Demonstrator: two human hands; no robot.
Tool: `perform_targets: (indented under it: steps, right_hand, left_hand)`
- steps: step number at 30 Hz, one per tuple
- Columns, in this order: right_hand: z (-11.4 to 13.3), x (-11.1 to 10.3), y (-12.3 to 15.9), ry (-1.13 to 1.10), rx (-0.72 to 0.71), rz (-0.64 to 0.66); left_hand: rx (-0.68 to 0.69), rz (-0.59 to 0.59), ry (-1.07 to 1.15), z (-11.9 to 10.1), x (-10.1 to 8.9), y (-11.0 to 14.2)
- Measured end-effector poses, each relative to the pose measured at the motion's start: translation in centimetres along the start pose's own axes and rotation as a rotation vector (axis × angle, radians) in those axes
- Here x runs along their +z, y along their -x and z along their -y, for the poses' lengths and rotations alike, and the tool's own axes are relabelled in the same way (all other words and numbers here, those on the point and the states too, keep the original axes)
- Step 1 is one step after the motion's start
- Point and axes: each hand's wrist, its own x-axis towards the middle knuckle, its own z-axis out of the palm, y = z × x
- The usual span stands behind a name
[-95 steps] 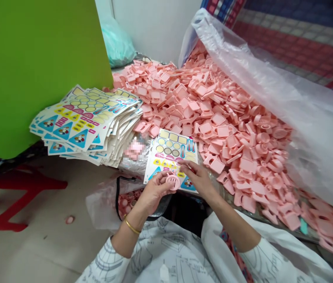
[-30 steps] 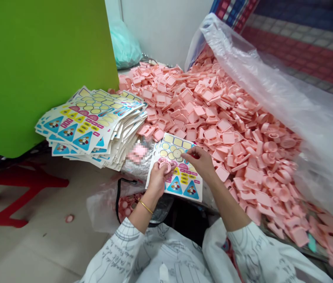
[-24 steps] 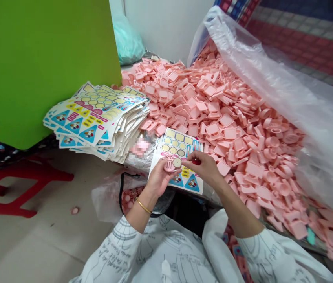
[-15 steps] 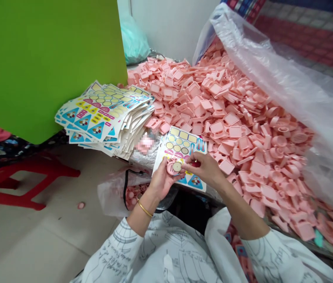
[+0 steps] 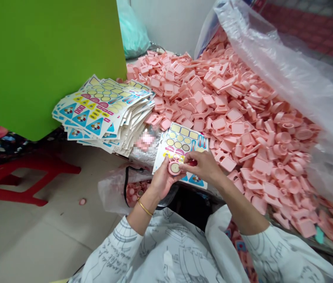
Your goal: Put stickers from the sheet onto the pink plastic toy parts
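Note:
My left hand (image 5: 162, 179) grips a small round pink plastic piece (image 5: 170, 169) with a loop at its top, over the lower part of a sticker sheet (image 5: 171, 142). A round cream sticker (image 5: 175, 168) with a dark rim lies in the face of the piece. The pinched fingertips of my right hand (image 5: 199, 164) are at the right edge of this sticker; its other fingers are curled. The sheet carries cream circles and rectangles, pink half-rounds and blue shapes.
A stack of sticker sheets (image 5: 104, 114) stands left, beside a green panel (image 5: 48, 59). Loose pink plastic parts (image 5: 231, 114) are heaped behind and right, under clear plastic sheeting (image 5: 275, 59). An open clear bag (image 5: 113, 192) hangs below; a red stool (image 5: 33, 181) stands left.
The round sticker has moved slightly left and now sits within the face of the pink piece. My right fingertips have followed it. The view has shifted a little.

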Motion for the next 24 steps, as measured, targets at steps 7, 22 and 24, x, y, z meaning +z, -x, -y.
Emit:
perform_targets:
  steps: [7,22,24]
  right_hand:
    - [0.25,0.12,0.09,0.005,0.025,0.017]
    - [-0.21,0.75,0.29,0.059,0.004,0.007]
    - [-0.25,0.82,0.3,0.062,0.013,0.013]
  left_hand:
    - [0.006,0.019,-0.003,0.33,-0.31,-0.14]
    - [-0.001,-0.001,-0.011,0.86,-0.7,-0.12]
    - [-0.002,-0.002,-0.011,0.91,-0.74,-0.19]
